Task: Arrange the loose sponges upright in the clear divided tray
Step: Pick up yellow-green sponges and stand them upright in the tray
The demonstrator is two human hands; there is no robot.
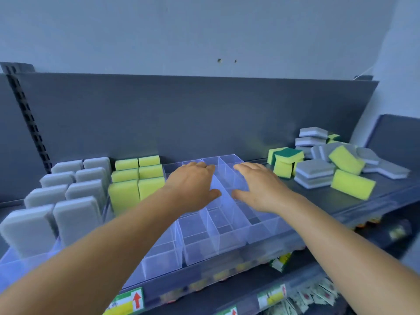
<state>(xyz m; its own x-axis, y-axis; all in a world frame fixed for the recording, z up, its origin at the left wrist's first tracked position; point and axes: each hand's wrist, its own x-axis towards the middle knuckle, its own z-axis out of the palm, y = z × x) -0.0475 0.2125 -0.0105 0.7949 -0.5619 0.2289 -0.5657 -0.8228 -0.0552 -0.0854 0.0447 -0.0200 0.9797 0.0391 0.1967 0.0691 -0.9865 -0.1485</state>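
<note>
A clear divided tray (204,244) lies along a dark shelf. Its left compartments hold grey sponges (75,194) standing upright in two rows, and beside them yellow sponges (136,180) stand upright in two rows. The middle and right compartments hold nothing. My left hand (193,185) hovers over the tray's middle with fingers extended and nothing in it. My right hand (259,187) reaches over the right compartments, fingers also relaxed and holding nothing. A loose pile of grey and yellow-green sponges (336,164) lies on the shelf right of the tray.
The dark shelf back panel (204,114) rises right behind the tray. A slotted upright post (27,119) stands at the left. Price labels (127,301) line the shelf front, and small packets (313,294) sit on the shelf below.
</note>
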